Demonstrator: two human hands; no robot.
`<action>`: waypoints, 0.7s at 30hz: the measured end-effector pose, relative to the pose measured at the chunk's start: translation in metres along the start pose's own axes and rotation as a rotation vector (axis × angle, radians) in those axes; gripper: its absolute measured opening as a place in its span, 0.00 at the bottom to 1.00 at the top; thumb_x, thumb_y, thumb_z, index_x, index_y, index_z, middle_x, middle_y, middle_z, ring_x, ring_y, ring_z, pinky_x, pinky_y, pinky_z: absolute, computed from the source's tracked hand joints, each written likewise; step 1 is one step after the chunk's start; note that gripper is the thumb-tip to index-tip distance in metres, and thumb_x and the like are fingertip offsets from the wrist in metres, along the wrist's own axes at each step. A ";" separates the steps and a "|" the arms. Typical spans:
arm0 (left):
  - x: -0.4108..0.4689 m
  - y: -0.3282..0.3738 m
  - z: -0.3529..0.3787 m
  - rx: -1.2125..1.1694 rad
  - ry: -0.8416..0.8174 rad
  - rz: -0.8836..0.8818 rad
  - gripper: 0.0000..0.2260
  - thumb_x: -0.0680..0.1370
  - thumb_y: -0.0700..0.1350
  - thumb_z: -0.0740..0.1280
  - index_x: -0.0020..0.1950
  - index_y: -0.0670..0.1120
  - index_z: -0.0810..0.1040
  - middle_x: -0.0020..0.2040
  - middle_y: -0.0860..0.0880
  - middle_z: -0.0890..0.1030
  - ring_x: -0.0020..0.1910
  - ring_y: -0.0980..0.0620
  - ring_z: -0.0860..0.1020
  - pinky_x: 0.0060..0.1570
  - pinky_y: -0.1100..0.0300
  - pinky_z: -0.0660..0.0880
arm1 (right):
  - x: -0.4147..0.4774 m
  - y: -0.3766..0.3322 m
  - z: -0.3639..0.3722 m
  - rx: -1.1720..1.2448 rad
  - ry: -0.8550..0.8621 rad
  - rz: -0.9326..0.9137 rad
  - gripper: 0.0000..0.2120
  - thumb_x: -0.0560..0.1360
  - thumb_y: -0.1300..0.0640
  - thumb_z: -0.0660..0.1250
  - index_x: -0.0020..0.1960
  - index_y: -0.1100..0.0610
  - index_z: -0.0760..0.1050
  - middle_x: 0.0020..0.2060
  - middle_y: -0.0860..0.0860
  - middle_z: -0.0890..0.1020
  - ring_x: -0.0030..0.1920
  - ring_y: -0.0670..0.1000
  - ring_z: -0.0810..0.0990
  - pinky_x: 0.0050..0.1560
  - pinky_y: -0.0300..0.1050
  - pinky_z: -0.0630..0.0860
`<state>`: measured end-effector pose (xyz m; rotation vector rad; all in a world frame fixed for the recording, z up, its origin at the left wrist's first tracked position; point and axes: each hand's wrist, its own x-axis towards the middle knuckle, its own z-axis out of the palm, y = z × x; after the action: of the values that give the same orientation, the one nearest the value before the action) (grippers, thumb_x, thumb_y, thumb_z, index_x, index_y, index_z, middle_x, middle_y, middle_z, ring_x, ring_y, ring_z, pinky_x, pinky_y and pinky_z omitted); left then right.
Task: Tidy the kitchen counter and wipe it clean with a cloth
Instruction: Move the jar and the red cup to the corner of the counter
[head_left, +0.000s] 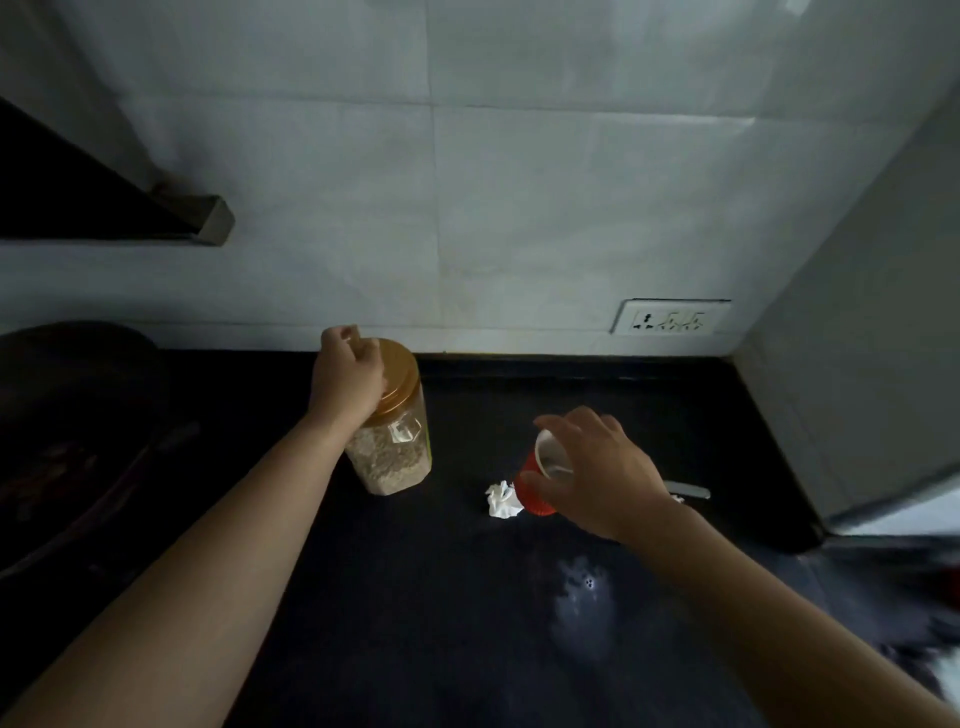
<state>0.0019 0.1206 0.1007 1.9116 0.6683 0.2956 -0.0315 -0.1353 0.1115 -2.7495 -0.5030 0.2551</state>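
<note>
A clear plastic jar (395, 457) with a gold lid stands on the black counter (415, 597), partly filled with pale grain. My left hand (345, 376) grips the jar by its lid from the left side. A red cup (535, 486) with a white inside is tilted, and my right hand (597, 467) holds it by the rim and side. A crumpled white tissue (503, 500) lies on the counter just left of the cup. No cloth is in sight.
A dark pan (72, 441) sits at the left on the stove. A grey utensil handle (688, 489) pokes out behind my right hand. A wall socket (670, 317) is on the tiled back wall. A pale smear (584, 597) marks the counter near the front.
</note>
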 end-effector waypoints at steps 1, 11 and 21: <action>-0.001 0.000 0.000 0.000 0.013 -0.017 0.18 0.80 0.49 0.57 0.68 0.43 0.65 0.58 0.42 0.77 0.50 0.45 0.80 0.46 0.54 0.78 | -0.004 0.001 0.000 0.005 0.002 0.015 0.29 0.70 0.37 0.65 0.68 0.43 0.63 0.63 0.46 0.69 0.63 0.51 0.66 0.52 0.47 0.72; -0.084 -0.003 -0.028 0.247 -0.003 0.281 0.12 0.78 0.49 0.61 0.54 0.44 0.78 0.51 0.47 0.80 0.52 0.49 0.77 0.49 0.59 0.68 | -0.067 -0.011 -0.001 0.073 0.097 0.025 0.29 0.71 0.38 0.63 0.69 0.44 0.62 0.63 0.46 0.70 0.63 0.50 0.66 0.52 0.46 0.70; -0.294 -0.034 -0.071 0.255 0.201 0.333 0.11 0.78 0.49 0.62 0.55 0.45 0.75 0.46 0.54 0.75 0.45 0.56 0.73 0.38 0.69 0.65 | -0.231 -0.001 0.042 0.164 -0.015 -0.010 0.28 0.70 0.38 0.64 0.68 0.43 0.62 0.64 0.44 0.68 0.62 0.48 0.66 0.52 0.43 0.72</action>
<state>-0.2824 0.0165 0.1284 2.2599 0.5348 0.6450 -0.2541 -0.2081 0.0992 -2.5875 -0.4768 0.3005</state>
